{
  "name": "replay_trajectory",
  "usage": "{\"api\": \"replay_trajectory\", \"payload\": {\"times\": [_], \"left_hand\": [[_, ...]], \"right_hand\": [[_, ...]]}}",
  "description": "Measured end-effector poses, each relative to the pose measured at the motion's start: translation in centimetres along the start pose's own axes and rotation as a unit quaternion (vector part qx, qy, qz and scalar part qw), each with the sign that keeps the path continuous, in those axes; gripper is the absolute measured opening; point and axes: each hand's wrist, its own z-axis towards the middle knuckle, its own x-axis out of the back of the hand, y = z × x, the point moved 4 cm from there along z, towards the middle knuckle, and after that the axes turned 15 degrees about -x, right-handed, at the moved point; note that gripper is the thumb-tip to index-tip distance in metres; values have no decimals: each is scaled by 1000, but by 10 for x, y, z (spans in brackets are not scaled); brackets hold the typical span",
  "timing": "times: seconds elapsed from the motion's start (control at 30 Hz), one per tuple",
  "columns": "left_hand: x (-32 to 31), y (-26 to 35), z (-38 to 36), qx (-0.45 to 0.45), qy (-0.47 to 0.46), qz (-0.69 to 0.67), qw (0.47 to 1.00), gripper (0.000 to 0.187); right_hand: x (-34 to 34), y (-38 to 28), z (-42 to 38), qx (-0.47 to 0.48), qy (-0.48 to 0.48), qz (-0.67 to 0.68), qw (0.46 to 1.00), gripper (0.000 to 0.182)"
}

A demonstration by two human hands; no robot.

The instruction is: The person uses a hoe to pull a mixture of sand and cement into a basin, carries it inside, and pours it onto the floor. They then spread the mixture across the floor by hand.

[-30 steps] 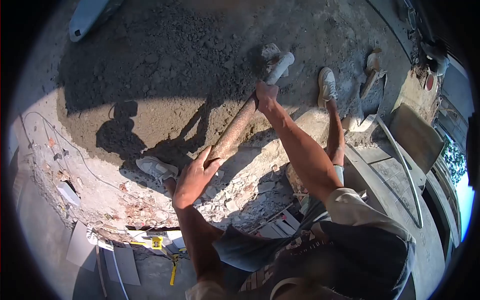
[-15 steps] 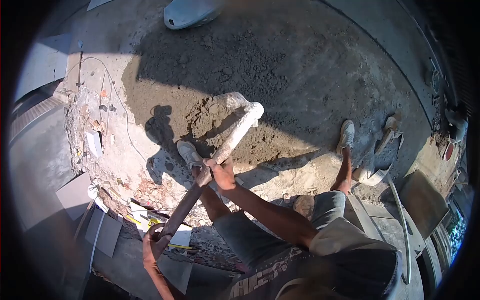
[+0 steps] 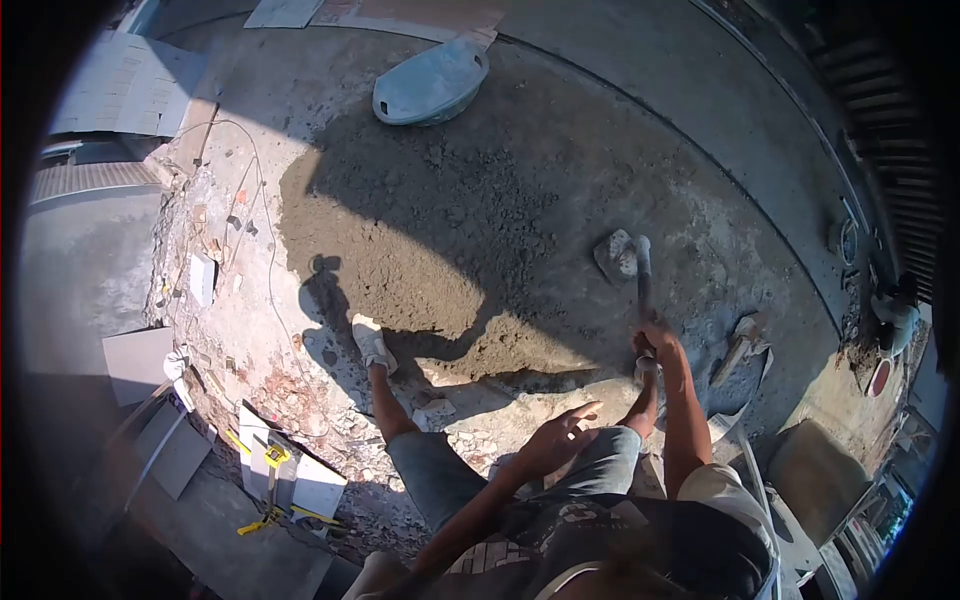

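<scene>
- The right hand (image 3: 655,340) is closed around the handle of a hoe (image 3: 640,275), whose pale, mortar-caked blade rests on the ground at the right-hand edge of the mortar pile (image 3: 440,250).
- The left hand (image 3: 558,440) hangs free in front of the body, fingers spread, holding nothing.
- The pile looks only partly worked, as far as one can judge: it is a broad, low mound, grey-brown, coarse and lumpy, with clods across the top and no smooth, wet sheen, so more mixing seems to be left.
- The person's left shoe (image 3: 372,343) stands at the near edge of the pile, on rough ground strewn with broken rubble.
- A smooth, grey, oval tub (image 3: 430,82) lies beyond the pile, apart from it.
- Flat grey tiles (image 3: 140,358) and a yellow tool (image 3: 272,458) lie at the left.
</scene>
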Motion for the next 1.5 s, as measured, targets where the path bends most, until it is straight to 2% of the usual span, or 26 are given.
{"api": "replay_trajectory", "payload": {"times": [0.07,0.1,0.17,0.2,0.23,0.27,0.33,0.37,0.47,0.5,0.6,0.67,0.7,0.73,0.77,0.8,0.87,0.93,1.0,1.07,1.13,1.17,1.23,1.33,1.43,1.5], "left_hand": [[34,-20,-34,29,43,11,999,56],[55,-45,-60,47,94,98,990,56],[118,-41,-112,141,116,266,947,53],[149,-55,-139,112,160,290,937,53],[183,-57,-165,48,263,280,922,49],[216,-49,-184,74,318,260,909,49],[273,-33,-218,85,380,265,882,47],[294,-29,-234,134,383,311,859,47],[312,-20,-271,92,458,287,837,45],[309,-25,-282,115,464,281,832,43],[225,-70,-316,182,489,221,824,40],[117,-105,-329,313,478,120,812,37],[53,-151,-342,326,439,88,832,39],[2,-164,-336,236,369,284,853,45],[-29,-160,-337,250,397,223,854,45],[-54,-147,-343,264,419,163,853,46],[-68,-115,-337,272,461,44,843,47],[-77,-82,-324,274,489,-88,823,49],[-78,-31,-295,269,537,-172,781,51],[-56,76,-258,263,615,-195,718,54],[-50,101,-242,169,609,-204,748,59],[-55,104,-238,144,609,-229,745,61],[-76,78,-242,214,590,-254,736,60],[-127,10,-254,304,556,-304,711,57],[-171,-47,-258,364,526,-379,669,52],[-150,-56,-241,355,532,-366,676,49]], "right_hand": [[21,-22,-46,-8,-26,-27,999,37],[27,-27,-65,-19,-3,-103,995,42],[33,-37,-95,-20,58,-222,973,49],[35,-43,-105,-15,96,-259,961,52],[35,-50,-114,13,103,-254,962,48],[35,-56,-121,41,110,-249,961,45],[59,-40,-47,191,193,-359,893,37],[72,-31,-11,256,250,-406,841,34],[45,-42,-40,178,276,-366,871,37],[40,-47,-50,175,268,-377,869,36],[37,-66,-61,173,298,-421,839,36],[24,-109,-104,165,323,-430,827,34],[32,-122,-73,210,314,-426,823,30],[26,-155,-92,229,324,-442,804,29],[22,-167,-119,241,330,-461,788,29],[34,-157,-111,236,309,-460,798,30],[32,-155,-58,238,275,-448,816,34],[40,-110,-1,255,195,-440,839,36],[45,-69,-33,352,236,-459,781,33],[60,-33,-12,385,259,-504,728,32],[90,-37,20,380,278,-537,700,30],[108,-55,27,364,265,-538,712,29],[136,-118,-8,318,198,-506,777,22],[144,-199,-94,248,138,-490,824,22],[143,-248,-142,204,136,-461,853,23],[150,-276,-144,216,124,-461,851,24]]}}
